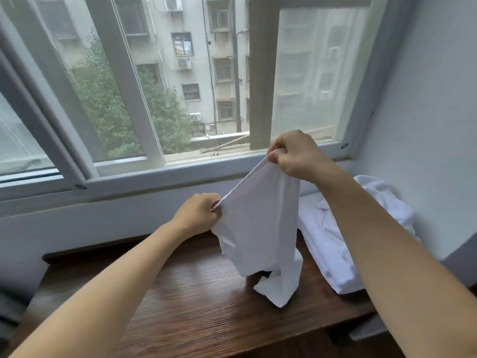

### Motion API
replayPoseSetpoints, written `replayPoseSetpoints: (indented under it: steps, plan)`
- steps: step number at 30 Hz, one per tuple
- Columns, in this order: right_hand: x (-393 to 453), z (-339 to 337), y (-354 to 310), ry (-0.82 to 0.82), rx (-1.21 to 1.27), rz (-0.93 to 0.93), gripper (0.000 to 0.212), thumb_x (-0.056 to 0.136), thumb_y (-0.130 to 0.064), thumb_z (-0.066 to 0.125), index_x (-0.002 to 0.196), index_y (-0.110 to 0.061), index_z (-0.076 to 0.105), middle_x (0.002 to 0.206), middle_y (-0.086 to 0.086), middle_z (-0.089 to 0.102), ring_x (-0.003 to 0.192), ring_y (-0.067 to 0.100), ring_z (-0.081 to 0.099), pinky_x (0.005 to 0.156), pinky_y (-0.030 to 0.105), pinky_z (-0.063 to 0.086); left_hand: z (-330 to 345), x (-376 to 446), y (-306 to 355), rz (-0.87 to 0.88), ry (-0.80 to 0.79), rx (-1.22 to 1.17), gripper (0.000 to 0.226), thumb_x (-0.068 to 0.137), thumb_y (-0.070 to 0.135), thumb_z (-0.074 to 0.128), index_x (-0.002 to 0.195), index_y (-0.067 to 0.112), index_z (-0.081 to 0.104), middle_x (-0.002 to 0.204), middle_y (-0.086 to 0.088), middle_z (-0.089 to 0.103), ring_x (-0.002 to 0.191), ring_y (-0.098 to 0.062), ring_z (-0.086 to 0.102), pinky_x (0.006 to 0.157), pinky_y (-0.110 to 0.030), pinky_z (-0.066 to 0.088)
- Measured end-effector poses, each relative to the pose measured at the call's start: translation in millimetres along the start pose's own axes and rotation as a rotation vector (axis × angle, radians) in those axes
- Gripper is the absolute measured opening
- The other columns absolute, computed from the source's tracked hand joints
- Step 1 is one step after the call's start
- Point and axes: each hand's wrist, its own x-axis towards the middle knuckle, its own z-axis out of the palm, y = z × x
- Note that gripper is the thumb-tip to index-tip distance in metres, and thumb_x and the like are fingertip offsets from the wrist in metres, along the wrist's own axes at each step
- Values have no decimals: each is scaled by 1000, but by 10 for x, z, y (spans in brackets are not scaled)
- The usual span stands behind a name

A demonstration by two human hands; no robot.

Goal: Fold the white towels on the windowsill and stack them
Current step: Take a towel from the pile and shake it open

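Both hands, left hand point(200, 211) and right hand point(296, 153), pinch one towel point(258, 228) mid-air, unfolded; messy pile point(335, 241) waits on the windowsill point(180, 293), nothing stacked yet.

Lit softly by gray daylight from the window point(180, 81), a bit blurry all over, bent at the edges.
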Motion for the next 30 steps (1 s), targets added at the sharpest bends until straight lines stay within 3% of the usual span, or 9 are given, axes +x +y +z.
replayPoseSetpoints:
  steps: [3, 7, 11, 14, 17, 20, 22, 27, 30]
  plan:
    - [43, -60, 8, 10, -175, 8, 25, 94, -25, 74, 79, -7, 66, 75, 1, 62, 81, 26, 59, 60, 25, 39, -206, -54, -184, -57, 66, 69, 33, 96, 16, 49, 64, 23, 45, 72, 3, 60, 75, -28, 58, 64, -36, 45]
    - [79, -158, 1, 79, -365, 73, 41, 97, -45, 66, 73, -15, 52, 74, 3, 54, 80, 32, 55, 66, 33, 38, -689, -56, -318, -102, 214, -16, 36, 100, 22, 57, 65, 14, 53, 66, -4, 61, 69, -31, 64, 67, -39, 54]
    - [152, -161, -12, 80, 199, 141, 32, 101, -28, 67, 82, -5, 53, 70, 11, 56, 49, 26, 64, 42, 30, 49, -1104, -38, -444, -188, 463, -282, 46, 88, 35, 70, 63, 1, 53, 56, -11, 49, 53, -27, 51, 56, -36, 51]
    - [225, -136, -54, -10, 573, 142, 15, 100, -8, 65, 101, 7, 60, 88, 23, 62, 59, 29, 75, 53, 35, 63, -1357, -46, -456, -185, 506, -244, 37, 87, 22, 65, 60, 6, 46, 57, -3, 40, 55, -20, 37, 57, -34, 31]
    - [370, -171, -137, -6, 620, 85, 8, 97, 5, 62, 92, 10, 65, 92, 24, 65, 61, 26, 74, 60, 31, 64, -1633, -26, -396, -266, 555, -374, 26, 80, 24, 60, 68, 2, 56, 59, -4, 42, 56, -20, 38, 53, -28, 33]
    - [526, -337, -349, 100, 670, 148, 13, 98, -7, 68, 91, 4, 67, 82, 18, 65, 43, 15, 66, 44, 25, 57, -1964, 28, -275, -317, 617, -489, 16, 91, 15, 73, 80, 8, 63, 66, -5, 45, 59, -21, 41, 37, -19, 39]
    - [635, -509, -532, 154, 752, 178, 15, 103, -16, 64, 101, -1, 62, 82, 12, 63, 37, 11, 64, 36, 23, 52, -2221, 68, -143, -292, 663, -558, 16, 94, 20, 75, 90, 9, 65, 72, -5, 51, 62, -18, 51, 39, -17, 49]
    - [854, -975, -1003, 283, 903, -98, 17, 108, -7, 45, 94, -11, 54, 90, 24, 72, 62, 30, 77, 55, 42, 63, -2926, 229, 310, -179, 911, -643, 28, 94, 8, 69, 69, 13, 56, 78, -2, 54, 81, -26, 65, 49, -29, 61]
    - [840, -1219, -1171, 353, 928, -208, 11, 108, -11, 49, 99, -9, 56, 88, 17, 72, 70, 34, 78, 57, 43, 64, -3166, 134, 593, -101, 981, -685, 27, 98, 8, 65, 73, 13, 58, 90, -4, 62, 82, -33, 71, 56, -30, 63]
